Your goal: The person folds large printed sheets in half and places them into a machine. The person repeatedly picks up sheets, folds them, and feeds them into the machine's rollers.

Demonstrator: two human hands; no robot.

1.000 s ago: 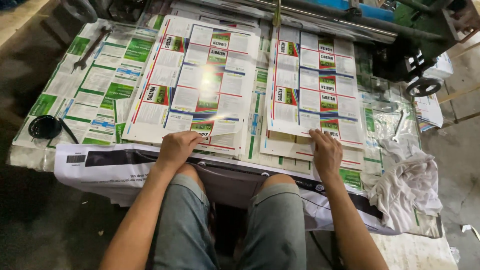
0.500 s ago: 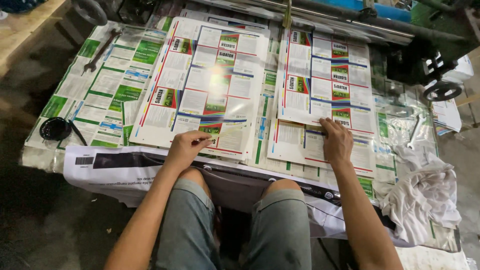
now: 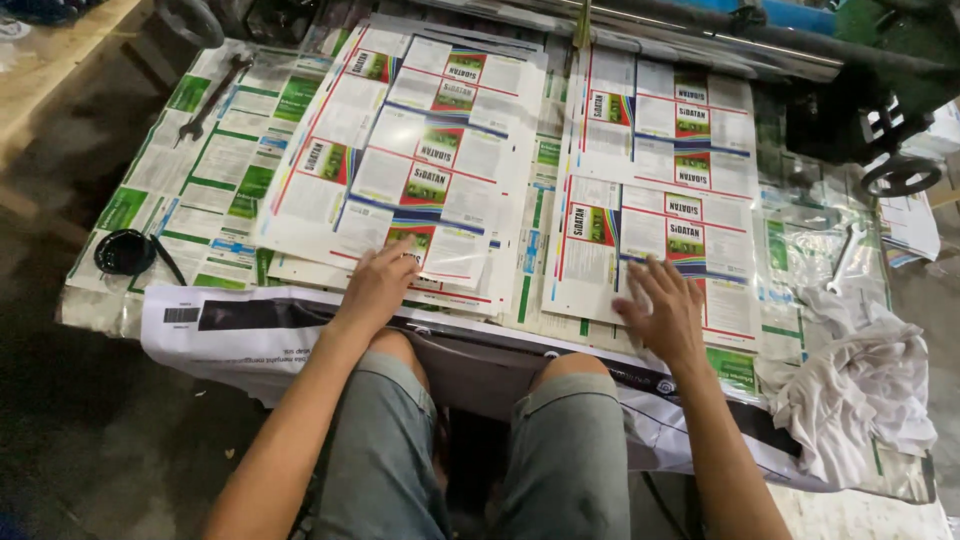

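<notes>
The glossy printed label sheets [image 3: 400, 180] on the desk [image 3: 160, 190] were best slid flat under both open hands, the left hand [image 3: 378, 285] and the right hand [image 3: 665, 305] spread, nothing gripped.

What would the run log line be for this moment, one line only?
left hand: flat on left stack of printed sheets | right hand: spread on right stack of printed sheets | white rag: right edge
</notes>
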